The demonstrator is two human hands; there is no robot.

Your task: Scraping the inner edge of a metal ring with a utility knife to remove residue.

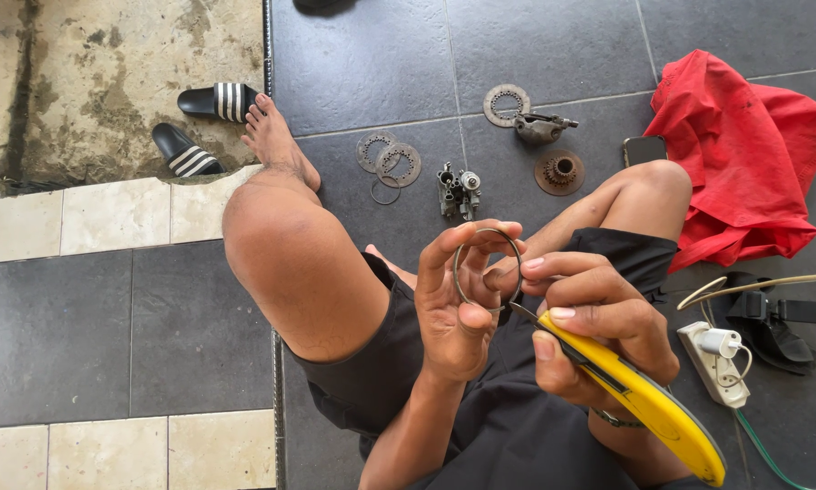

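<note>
the left hand [458, 308] is pinching a thin metal ring [488, 269] upright in its fingertip grip; the right hand [598, 322] is gripping a yellow utility knife [644, 399], blade touching the ring's lower edge.

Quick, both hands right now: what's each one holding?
Left hand: closed on a thin metal ring, held up by the fingertips.
Right hand: closed on a yellow knife, blade tip at the ring.

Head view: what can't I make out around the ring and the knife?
- Yellow utility knife: blade tip too small, hidden where it meets the thin metal ring.
- Ring's right side: covered by right hand fingers.
- Left hand: its back faces away.
- Phone: partly under the red cloth.
</note>
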